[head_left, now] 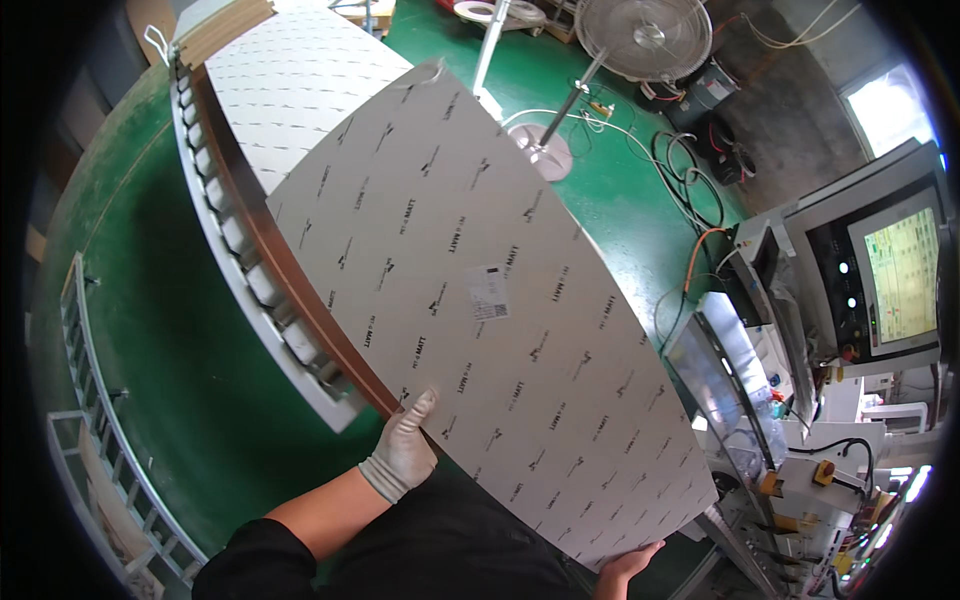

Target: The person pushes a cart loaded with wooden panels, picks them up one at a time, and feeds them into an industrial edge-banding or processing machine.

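A large pale grey board (560, 370), covered in printed protective film, stretches diagonally in front of me. A small white label (488, 292) is stuck near its middle. My left hand (403, 450), in a white glove, grips the board's near left edge, thumb on top and fingers out of sight beneath. At the lower right corner my bare right hand (628, 566) is closed on the board's end, mostly hidden by it. A brown strip (275, 250) runs along the left side up to my left hand. Under the board's far end lies another film-covered board (290, 75).
A rail with white rollers (235, 237) runs beside the brown strip. A metal ladder-like frame (95, 390) is at far left. Beyond the board are a pedestal fan (645, 35) and coiled cables (690, 180). A machine with a lit screen (903, 275) stands at right.
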`<state>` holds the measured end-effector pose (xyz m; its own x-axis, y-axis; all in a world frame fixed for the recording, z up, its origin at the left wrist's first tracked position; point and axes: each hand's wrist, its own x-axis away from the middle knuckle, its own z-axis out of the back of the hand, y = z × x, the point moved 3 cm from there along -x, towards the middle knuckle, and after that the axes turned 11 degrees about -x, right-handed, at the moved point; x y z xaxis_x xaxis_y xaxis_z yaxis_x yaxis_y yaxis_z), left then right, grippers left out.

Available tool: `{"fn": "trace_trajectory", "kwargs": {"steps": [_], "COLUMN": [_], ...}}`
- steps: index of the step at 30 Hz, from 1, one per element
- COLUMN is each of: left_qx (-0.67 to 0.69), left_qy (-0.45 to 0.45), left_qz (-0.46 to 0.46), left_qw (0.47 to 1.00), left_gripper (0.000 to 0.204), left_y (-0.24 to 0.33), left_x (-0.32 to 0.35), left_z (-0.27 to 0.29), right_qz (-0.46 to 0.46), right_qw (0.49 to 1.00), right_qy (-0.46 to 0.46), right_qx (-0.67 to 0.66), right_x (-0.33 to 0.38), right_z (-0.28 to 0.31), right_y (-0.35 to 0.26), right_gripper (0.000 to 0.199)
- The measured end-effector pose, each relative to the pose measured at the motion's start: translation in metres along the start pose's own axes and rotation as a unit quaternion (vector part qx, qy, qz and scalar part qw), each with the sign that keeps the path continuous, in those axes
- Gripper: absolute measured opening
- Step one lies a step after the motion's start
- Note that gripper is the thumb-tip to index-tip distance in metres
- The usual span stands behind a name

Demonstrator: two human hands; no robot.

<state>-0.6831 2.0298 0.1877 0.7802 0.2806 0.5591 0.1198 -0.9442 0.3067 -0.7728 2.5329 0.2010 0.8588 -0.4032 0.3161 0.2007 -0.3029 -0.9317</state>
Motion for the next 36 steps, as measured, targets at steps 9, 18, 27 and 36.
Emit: {"fn": "trace_trajectory", "kwargs": {"steps": [9,18,27,36], "left_qx": [-0.081,-0.086,-0.121,-0.106], "left_qy": [-0.107,-0.091,-0.119,-0.145], "left_qz": [-0.006,-0.112,-0.097,-0.058], "left_qw": [0.991,0.986,0.981,0.982], "left_gripper": [0.060,0.068,0.077,0.076], "left_y": [-0.090,-0.089,-0.094,-0.075], "left_x": [-0.016,-0.065,-0.084,-0.101], "left_z": [-0.125,-0.180,-0.204,-0.212], "right_qz": [0.002,-0.004,0.001,0.011], "right_qw": [0.999,0.997,0.999,0.999], "right_qy": [0.014,-0.026,0.010,0.031], "right_qx": [-0.042,-0.077,-0.049,-0.029], "right_x": [-0.096,-0.166,-0.158,-0.144], "right_z": [0.091,0.104,0.095,0.076], "right_y": [-0.064,-0.085,-0.081,-0.089], "right_gripper": [0.070,0.068,0.062,0.057]}}
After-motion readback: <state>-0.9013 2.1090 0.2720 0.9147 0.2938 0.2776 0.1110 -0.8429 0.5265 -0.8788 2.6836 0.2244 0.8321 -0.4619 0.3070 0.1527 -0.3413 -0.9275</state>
